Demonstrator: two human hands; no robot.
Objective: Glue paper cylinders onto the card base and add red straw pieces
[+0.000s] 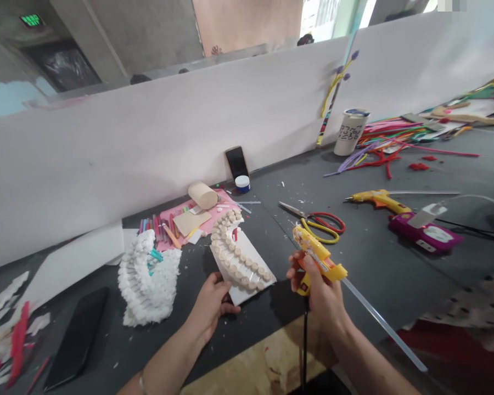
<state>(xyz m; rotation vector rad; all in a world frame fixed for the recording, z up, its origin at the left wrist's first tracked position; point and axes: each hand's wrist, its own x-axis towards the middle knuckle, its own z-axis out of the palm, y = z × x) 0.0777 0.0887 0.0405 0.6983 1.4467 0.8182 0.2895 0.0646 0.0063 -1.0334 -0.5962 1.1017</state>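
On my screen, the right hand (316,291) wraps tight around a yellow glue gun (318,258), and a long clear glue stick (382,323) pokes out the back. The left hand (212,304) grips the edge of a white card (247,258) on the dark bench (379,263). Small round tan beads (230,252) sit in curved rows on the card.

Fingers (313,280) hide the handle of the glue gun (313,247).
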